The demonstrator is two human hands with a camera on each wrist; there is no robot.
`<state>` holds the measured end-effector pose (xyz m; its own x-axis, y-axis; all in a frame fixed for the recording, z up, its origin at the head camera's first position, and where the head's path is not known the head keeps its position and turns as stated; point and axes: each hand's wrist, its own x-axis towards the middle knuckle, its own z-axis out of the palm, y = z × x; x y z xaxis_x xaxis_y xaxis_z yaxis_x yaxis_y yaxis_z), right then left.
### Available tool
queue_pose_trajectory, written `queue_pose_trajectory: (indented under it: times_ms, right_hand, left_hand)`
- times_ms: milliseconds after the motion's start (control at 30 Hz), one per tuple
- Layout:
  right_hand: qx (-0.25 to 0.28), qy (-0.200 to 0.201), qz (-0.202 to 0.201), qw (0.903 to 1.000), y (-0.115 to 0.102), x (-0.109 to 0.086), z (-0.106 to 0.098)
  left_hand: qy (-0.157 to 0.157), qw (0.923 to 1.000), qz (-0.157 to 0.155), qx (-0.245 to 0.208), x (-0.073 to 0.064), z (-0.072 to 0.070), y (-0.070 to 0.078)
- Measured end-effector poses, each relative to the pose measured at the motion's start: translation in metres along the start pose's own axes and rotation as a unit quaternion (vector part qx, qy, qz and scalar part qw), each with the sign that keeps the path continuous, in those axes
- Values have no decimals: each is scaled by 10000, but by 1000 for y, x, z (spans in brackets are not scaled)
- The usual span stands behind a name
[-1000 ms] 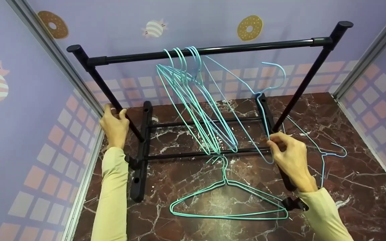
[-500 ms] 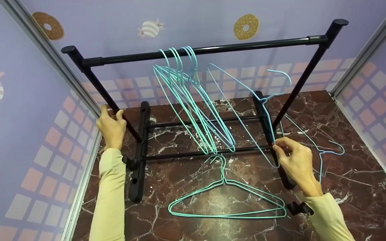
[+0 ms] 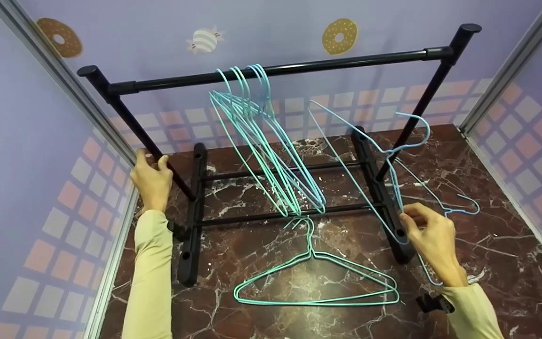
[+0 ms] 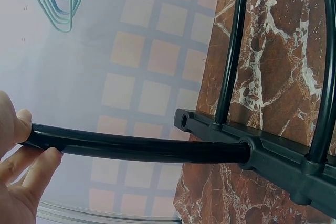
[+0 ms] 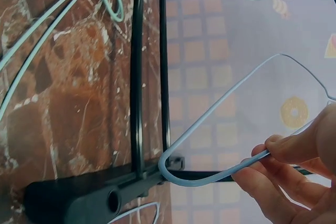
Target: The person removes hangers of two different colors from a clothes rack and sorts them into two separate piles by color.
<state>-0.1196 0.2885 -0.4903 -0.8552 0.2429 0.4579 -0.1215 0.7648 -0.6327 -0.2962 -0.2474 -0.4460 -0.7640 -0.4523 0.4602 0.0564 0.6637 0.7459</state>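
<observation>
My left hand [image 3: 152, 183] grips the left post [image 3: 132, 123] of a black clothes rack; in the left wrist view, thumb and fingers wrap the black tube [image 4: 142, 146]. Between thumb and fingertips, my right hand [image 3: 433, 240] pinches a blue wire hanger [image 3: 388, 151] by its side near a lower corner. That hanger is off the rail, tilted, its hook overlapping the right post in the head view. Its rounded corner [image 5: 164, 167] shows in the right wrist view. Several green and blue hangers [image 3: 252, 113] hang from the top rail [image 3: 346, 62], left of centre.
Two green hangers [image 3: 311, 256] lie overlapping on the dark red marbled floor [image 3: 271, 325] before the rack. Another blue hanger [image 3: 461, 210] is on the floor beyond my right hand. Patterned panels [image 3: 167, 37] enclose the back and both sides.
My right hand has moved right and lower with the blue hanger, whose hook now overlaps the right post. My left hand keeps its grip. The head view has shifted slightly.
</observation>
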Motion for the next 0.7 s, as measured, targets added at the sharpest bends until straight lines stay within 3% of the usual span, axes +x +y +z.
queue_pose_trajectory:
  times_ms: [500,700]
  right_hand:
    - [-236,262,-59,9994,30,-19,-11]
    - [-327,232,310,9987,39,-26,-16]
  left_hand:
    - [12,10000,-59,39,0,2,0]
    - [31,10000,-59,73,-1,2,0]
